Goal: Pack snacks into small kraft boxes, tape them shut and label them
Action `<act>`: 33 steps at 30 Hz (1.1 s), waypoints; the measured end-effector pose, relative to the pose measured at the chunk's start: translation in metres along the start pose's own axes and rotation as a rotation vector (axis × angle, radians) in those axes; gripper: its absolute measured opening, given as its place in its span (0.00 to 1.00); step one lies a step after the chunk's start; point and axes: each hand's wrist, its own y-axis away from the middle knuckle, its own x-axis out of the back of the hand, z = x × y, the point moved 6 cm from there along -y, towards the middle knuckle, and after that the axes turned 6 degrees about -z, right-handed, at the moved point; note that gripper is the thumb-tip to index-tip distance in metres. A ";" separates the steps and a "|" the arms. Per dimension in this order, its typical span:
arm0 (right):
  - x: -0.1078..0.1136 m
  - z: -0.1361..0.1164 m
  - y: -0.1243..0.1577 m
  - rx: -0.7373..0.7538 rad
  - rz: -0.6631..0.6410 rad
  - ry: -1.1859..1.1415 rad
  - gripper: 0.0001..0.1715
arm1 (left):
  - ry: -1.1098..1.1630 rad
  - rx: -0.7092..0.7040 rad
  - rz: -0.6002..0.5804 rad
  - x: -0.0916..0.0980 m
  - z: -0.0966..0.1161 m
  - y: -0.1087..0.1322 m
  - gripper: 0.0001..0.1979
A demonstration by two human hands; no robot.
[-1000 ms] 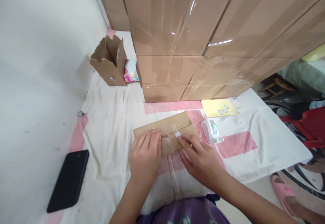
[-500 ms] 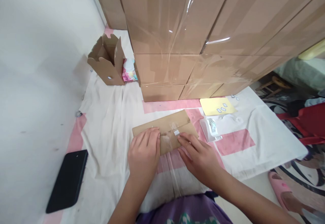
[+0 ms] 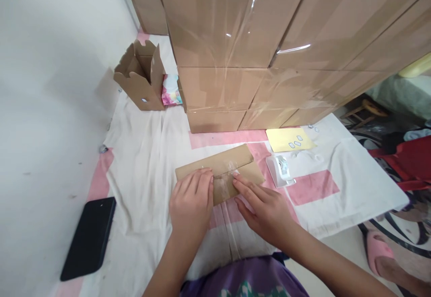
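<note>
A flat cardboard box (image 3: 251, 162), closed with clear tape (image 3: 231, 166), lies slightly slanted on the cloth before me. My left hand (image 3: 191, 198) holds its left end, fingers together and bent over the top. Over the middle of the box, my right hand (image 3: 261, 202) presses its index fingertip on a small whitish sticker (image 3: 236, 171), mostly covered by the finger. The right thumb stays apart from the other fingers. Just right of the box stands a white tape dispenser (image 3: 280, 171). Behind it lies a yellow sheet (image 3: 286, 140) bearing several small stickers.
Large taped cartons (image 3: 222, 90) are stacked along the back. An open cardboard box (image 3: 141, 79) and a colourful packet (image 3: 171, 91) stand at the back left. A black phone (image 3: 89, 238) lies near the wall. A red chair (image 3: 412, 160) and a person's foot in a pink slipper (image 3: 379, 247) are at right.
My right fingertip has moved slightly up and left onto the sticker, covering most of it. My left hand has stayed put. The slippered foot has shifted to the right.
</note>
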 end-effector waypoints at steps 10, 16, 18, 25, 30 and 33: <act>-0.006 -0.002 -0.001 -0.017 -0.093 0.067 0.28 | -0.013 -0.026 -0.015 -0.002 0.000 -0.003 0.07; -0.003 -0.004 0.005 -0.044 -0.046 -0.027 0.30 | -0.001 -0.047 -0.010 0.000 -0.001 -0.001 0.07; -0.004 -0.006 0.007 -0.033 -0.042 -0.043 0.30 | -0.003 -0.054 -0.011 0.001 -0.001 0.000 0.07; -0.007 -0.010 0.008 -0.024 -0.106 0.048 0.30 | -0.020 -0.049 -0.022 -0.003 -0.001 0.001 0.08; 0.005 -0.012 0.007 -0.020 -0.057 -0.007 0.29 | -0.014 -0.027 -0.027 -0.003 -0.002 0.002 0.08; 0.005 -0.010 0.008 -0.034 -0.032 -0.023 0.30 | -0.006 -0.022 -0.027 -0.002 -0.002 0.003 0.07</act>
